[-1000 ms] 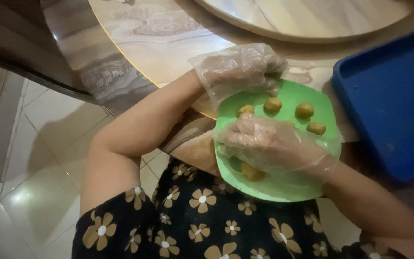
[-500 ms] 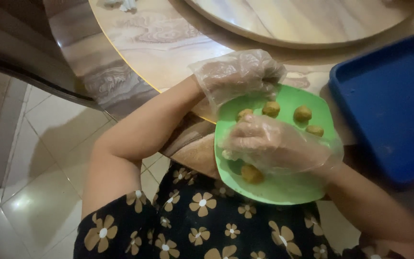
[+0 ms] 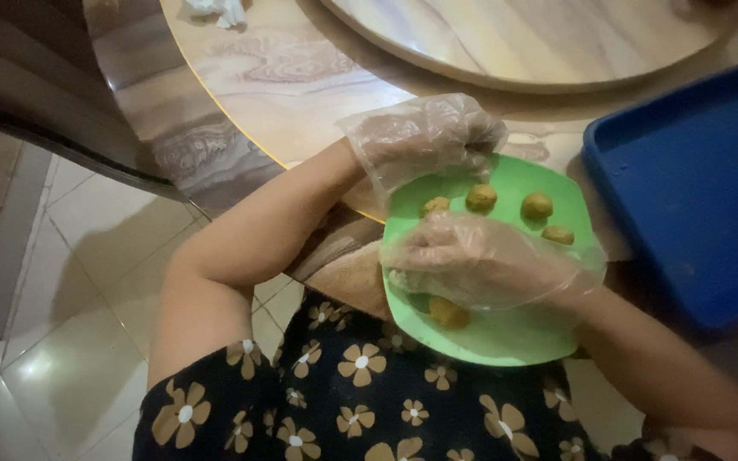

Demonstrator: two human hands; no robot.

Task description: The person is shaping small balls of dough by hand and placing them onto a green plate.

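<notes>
A green square plate (image 3: 523, 337) rests at the edge of a round marble table, partly over my lap. Several small yellowish dough balls (image 3: 537, 205) lie in a row along its far side, and one more ball (image 3: 448, 312) lies near its front. My left hand (image 3: 424, 137), in a clear plastic glove, grips the plate's far left rim. My right hand (image 3: 480, 260), also gloved, hovers curled over the plate's middle; whether it holds dough is hidden.
A blue plastic tray (image 3: 694, 196) sits right of the plate. A round turntable (image 3: 540, 38) tops the marble table (image 3: 284, 77). A crumpled white cloth (image 3: 219, 8) lies at the far edge. Tiled floor (image 3: 70, 324) lies to the left.
The plate and both hands have stayed in much the same place. My right hand has shifted slightly toward the plate's left side.
</notes>
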